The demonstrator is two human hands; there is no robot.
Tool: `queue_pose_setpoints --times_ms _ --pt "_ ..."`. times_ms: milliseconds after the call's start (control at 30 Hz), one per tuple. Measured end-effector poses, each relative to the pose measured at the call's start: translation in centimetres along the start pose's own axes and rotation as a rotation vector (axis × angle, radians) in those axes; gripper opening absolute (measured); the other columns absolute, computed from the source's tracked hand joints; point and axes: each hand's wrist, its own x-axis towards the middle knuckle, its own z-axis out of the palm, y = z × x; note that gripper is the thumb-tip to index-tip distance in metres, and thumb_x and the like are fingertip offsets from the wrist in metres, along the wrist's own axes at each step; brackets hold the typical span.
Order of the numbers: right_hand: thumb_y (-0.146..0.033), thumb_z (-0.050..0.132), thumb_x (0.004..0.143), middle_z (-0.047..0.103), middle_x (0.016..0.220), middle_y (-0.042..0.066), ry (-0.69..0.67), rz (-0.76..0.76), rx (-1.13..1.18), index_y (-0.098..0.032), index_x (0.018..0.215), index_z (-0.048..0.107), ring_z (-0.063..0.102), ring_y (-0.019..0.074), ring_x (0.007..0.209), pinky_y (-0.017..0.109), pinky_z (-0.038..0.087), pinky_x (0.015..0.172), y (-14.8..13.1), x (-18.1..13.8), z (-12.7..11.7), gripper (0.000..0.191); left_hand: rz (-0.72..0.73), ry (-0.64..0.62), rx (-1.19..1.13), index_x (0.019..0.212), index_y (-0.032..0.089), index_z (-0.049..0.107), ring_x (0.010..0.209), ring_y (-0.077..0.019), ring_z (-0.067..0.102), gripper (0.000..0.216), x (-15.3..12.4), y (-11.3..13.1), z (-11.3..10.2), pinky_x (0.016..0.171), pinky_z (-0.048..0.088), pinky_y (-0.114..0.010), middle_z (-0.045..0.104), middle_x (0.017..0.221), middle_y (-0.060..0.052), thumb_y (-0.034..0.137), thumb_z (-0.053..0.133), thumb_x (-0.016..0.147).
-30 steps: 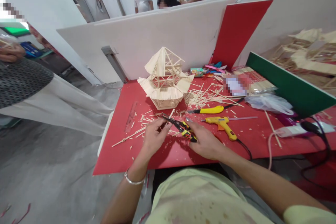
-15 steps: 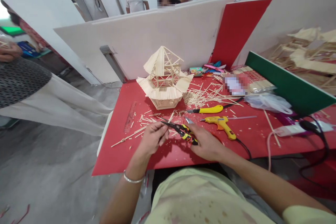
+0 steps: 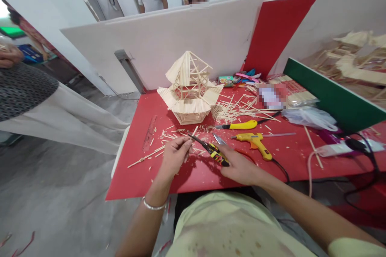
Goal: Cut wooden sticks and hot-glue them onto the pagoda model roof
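My left hand point(image 3: 177, 154) is closed in a pinch near the front of the red table. A short wooden stick point(image 3: 195, 131) sticks out past its fingertips. My right hand point(image 3: 239, 164) is wrapped round long-nose pliers point(image 3: 211, 150) with black and yellow handles. The pliers' jaws look closed and point at the left fingertips. A silver pointed blade point(image 3: 218, 139) shows beside the right hand; the rest of it is hidden. Beyond both hands stands a pagoda-like model point(image 3: 190, 92) built of sticks, its upper roof partly covered.
A yellow utility knife point(image 3: 241, 125) and a yellow glue gun point(image 3: 255, 143) lie to the right. Loose sticks point(image 3: 238, 108) are heaped behind them, near a plastic bag point(image 3: 310, 118). A clear ruler point(image 3: 149, 133) lies left. A person point(image 3: 27, 88) stands at the left.
The pliers' jaws, slightly apart before, now look closed. Both hands stay nearly in place, and the view has shifted slightly.
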Motion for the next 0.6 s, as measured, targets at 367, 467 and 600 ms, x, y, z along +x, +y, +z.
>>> queue_pose_setpoints --times_ms 367,467,600 --pt "-0.018 0.054 0.058 0.057 0.083 -0.003 -0.188 0.216 0.317 -0.019 0.106 0.063 0.049 0.0152 0.076 0.025 0.038 0.064 -1.0 -0.3 -0.1 0.049 0.079 0.011 0.071 0.071 0.015 0.066 0.043 -0.0069 0.036 0.032 0.0 -0.8 -0.3 0.044 0.026 -0.022 0.050 0.052 0.003 0.043 0.064 0.087" --pt "-0.018 0.054 0.053 0.056 0.082 -0.003 -0.227 0.316 0.471 -0.020 0.109 0.063 0.048 0.0148 0.075 0.025 0.038 0.063 -1.1 -0.3 0.1 0.057 0.063 0.014 0.063 0.069 0.015 0.065 0.041 -0.0068 0.034 0.033 0.1 -1.1 -0.2 0.043 0.024 -0.022 0.045 0.048 0.004 0.044 0.064 0.086" --pt "-0.018 0.054 0.058 0.064 0.091 0.000 -0.178 0.240 0.322 -0.020 0.115 0.061 0.055 0.0186 0.082 0.030 0.044 0.073 -0.6 -0.4 0.4 0.058 0.054 0.014 0.088 0.070 0.015 0.065 0.042 -0.0073 0.034 0.032 0.2 -0.7 0.0 0.043 0.025 -0.022 0.045 0.048 0.004 0.042 0.063 0.087"
